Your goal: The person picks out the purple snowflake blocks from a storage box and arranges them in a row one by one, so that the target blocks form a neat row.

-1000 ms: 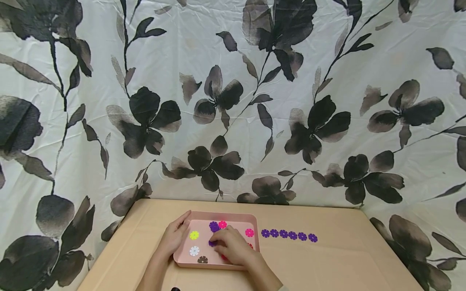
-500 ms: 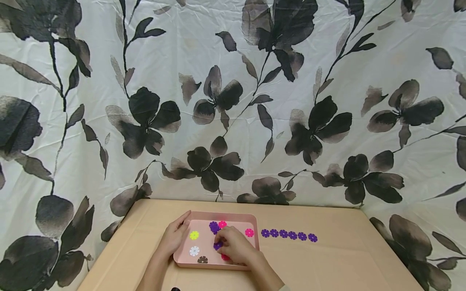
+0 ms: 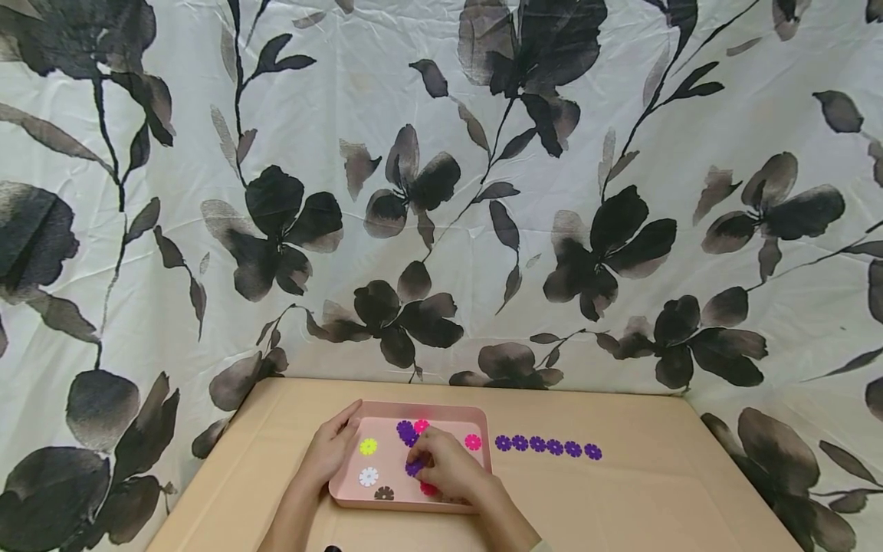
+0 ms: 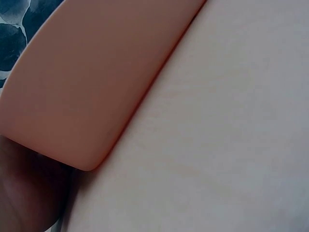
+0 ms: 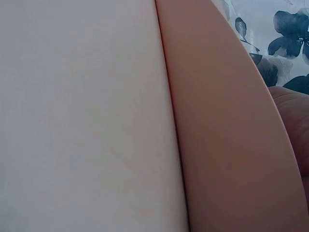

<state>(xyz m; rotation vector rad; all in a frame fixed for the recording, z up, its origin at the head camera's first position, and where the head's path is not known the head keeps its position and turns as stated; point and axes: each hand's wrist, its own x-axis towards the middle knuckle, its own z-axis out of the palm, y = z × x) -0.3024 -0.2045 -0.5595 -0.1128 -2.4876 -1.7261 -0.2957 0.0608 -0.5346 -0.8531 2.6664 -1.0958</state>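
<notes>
- We list one pink tray [image 3: 400,505], lying on the tan table [image 3: 655,475].
- Left hand [image 3: 329,452]: fingers extended along the tray's left side, touching it.
- Right hand [image 3: 447,466]: over the tray, finger and thumb closed in a pinch on one purple flower piece [image 3: 413,468].
- Also in the tray, we count a yellow piece [image 3: 369,446], a white piece [image 3: 369,477] and a brown piece [image 3: 383,493], besides pink pieces [image 3: 472,441] and further purple ones.
- Right of the tray, we record six purple flowers [image 3: 555,446] in a row.
</notes>
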